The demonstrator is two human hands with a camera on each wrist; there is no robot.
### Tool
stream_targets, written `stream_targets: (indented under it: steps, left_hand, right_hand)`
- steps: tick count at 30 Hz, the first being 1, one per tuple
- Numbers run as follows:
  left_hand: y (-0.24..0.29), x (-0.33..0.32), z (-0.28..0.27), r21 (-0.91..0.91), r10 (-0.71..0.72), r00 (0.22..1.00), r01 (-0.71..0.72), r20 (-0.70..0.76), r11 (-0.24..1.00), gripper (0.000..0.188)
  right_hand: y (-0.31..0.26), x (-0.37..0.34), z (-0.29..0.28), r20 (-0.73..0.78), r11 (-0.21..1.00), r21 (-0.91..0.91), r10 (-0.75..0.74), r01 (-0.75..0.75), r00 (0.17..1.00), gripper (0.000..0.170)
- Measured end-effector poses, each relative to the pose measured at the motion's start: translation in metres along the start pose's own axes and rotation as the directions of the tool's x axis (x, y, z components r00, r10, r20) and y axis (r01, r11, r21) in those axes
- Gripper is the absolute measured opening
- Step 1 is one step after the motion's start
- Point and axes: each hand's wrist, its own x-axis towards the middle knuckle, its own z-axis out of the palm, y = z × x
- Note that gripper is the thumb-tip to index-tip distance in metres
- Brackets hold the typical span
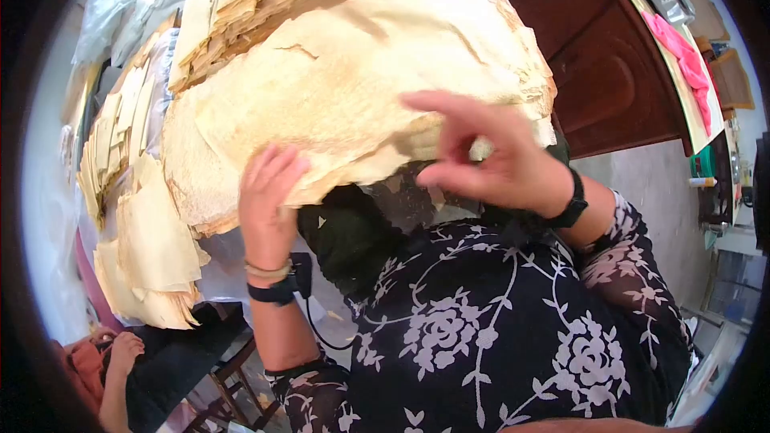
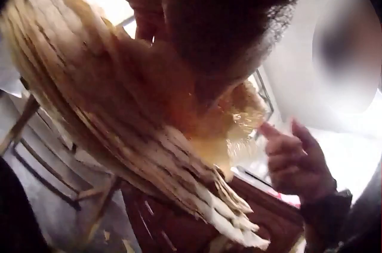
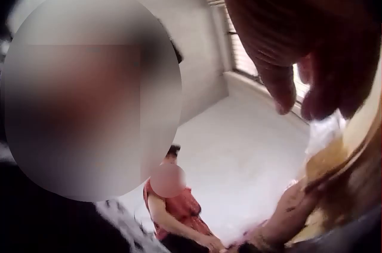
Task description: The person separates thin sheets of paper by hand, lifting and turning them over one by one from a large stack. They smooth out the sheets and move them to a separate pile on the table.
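left hand (image 1: pixel 269 188) rests on broad cream sheets (image 1: pixel 345 88), apart from empty right hand (image 1: pixel 497 152); folded stacks (image 1: pixel 241 12) seem done, these unfinished

R hand (image 1: pixel 493 152) motion-blurred, head view. Back stack (image 1: pixel 241 16) cut off by top edge; 2nd person (image 1: pixel 124 353) mostly out of frame, lower L. L wrist cam: sheets (image 2: pixel 101 86) partly hidden behind L hand (image 2: pixel 209 20).
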Motion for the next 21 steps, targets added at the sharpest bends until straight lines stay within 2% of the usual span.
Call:
stream_targets:
  steps: [1, 2, 4, 5, 7, 8, 9, 10, 12, 13, 14, 15, 16, 18, 19, 21]
  left_hand:
    - [-0.012, -0.007, -0.008, -0.061, -0.024, 0.999, 0.022, -0.031, 0.998, 0.037]
    - [-0.02, -0.012, -0.015, -0.12, -0.049, 0.997, 0.041, -0.059, 0.992, 0.036]
    - [-0.028, -0.016, -0.024, -0.161, -0.06, 0.998, 0.054, -0.035, 0.985, 0.035]
    - [-0.032, -0.016, -0.027, -0.21, -0.063, 0.998, 0.059, -0.011, 0.976, 0.034]
    - [-0.04, -0.018, -0.032, -0.261, -0.069, 0.998, 0.07, 0.013, 0.963, 0.033]
    - [-0.043, -0.02, -0.035, -0.343, -0.152, 0.988, 0.154, 0.034, 0.927, 0.033]
    - [-0.046, -0.02, -0.037, -0.421, -0.232, 0.971, 0.234, 0.058, 0.876, 0.033]
    - [-0.046, -0.021, -0.037, -0.422, -0.238, 0.969, 0.24, 0.058, 0.874, 0.033]
    - [-0.047, -0.02, -0.036, -0.443, -0.269, 0.961, 0.268, 0.062, 0.856, 0.034]
    - [-0.048, -0.02, -0.037, -0.444, -0.271, 0.961, 0.269, 0.059, 0.855, 0.034]
    - [-0.049, -0.019, -0.038, -0.318, -0.176, 0.982, 0.191, 0.075, 0.929, 0.035]
    - [-0.048, -0.018, -0.038, -0.189, -0.084, 0.991, 0.103, 0.106, 0.976, 0.037]
    - [-0.045, -0.02, -0.038, -0.195, -0.089, 0.99, 0.109, 0.106, 0.975, 0.037]
    - [-0.028, -0.018, -0.04, 0.15, -0.025, 0.989, 0.003, 0.145, 0.989, 0.044]
    - [-0.029, -0.024, -0.036, 0.147, -0.032, 0.988, 0.01, 0.149, 0.989, 0.044]
    - [-0.034, -0.034, -0.025, 0.307, 0.079, 0.995, -0.093, 0.059, 0.947, 0.049]
  right_hand:
    - [0.013, 0.0, -0.012, -0.045, 0.955, -0.266, -0.149, 0.131, 0.988, 0.073]
    - [0.018, 0.004, -0.023, -0.013, 0.88, -0.437, -0.214, 0.187, 0.977, 0.081]
    - [0.034, 0.024, -0.024, 0.036, 0.774, -0.575, -0.301, 0.266, 0.953, 0.088]
    - [0.042, 0.03, -0.021, 0.038, 0.772, -0.574, -0.308, 0.273, 0.951, 0.088]
    - [0.056, 0.04, -0.009, 0.227, 0.75, -0.588, -0.206, 0.303, 0.952, 0.093]
    - [0.057, 0.048, -0.005, 0.23, 0.753, -0.585, -0.205, 0.303, 0.951, 0.093]
    - [0.058, 0.058, 0.0, 0.203, 0.762, -0.55, -0.275, 0.342, 0.94, 0.093]
    - [0.058, 0.068, 0.005, 0.174, 0.768, -0.515, -0.341, 0.381, 0.924, 0.093]
    - [0.064, 0.086, 0.01, 0.171, 0.768, -0.514, -0.343, 0.381, 0.924, 0.092]
    - [0.075, 0.093, 0.013, 0.274, 0.723, -0.53, -0.348, 0.443, 0.897, 0.08]
    - [0.079, 0.098, 0.017, 0.375, 0.675, -0.538, -0.345, 0.505, 0.861, 0.069]
    - [0.081, 0.098, 0.024, 0.429, 0.703, -0.465, -0.353, 0.538, 0.832, 0.056]
    - [0.081, 0.094, 0.026, 0.435, 0.706, -0.462, -0.348, 0.537, 0.831, 0.056]
    - [0.075, 0.088, 0.032, 0.421, 0.69, -0.475, -0.367, 0.546, 0.829, 0.055]
    - [0.077, 0.085, 0.036, 0.425, 0.695, -0.469, -0.364, 0.545, 0.829, 0.055]
    - [0.081, 0.083, 0.042, 0.373, 0.678, -0.509, -0.381, 0.53, 0.846, 0.063]
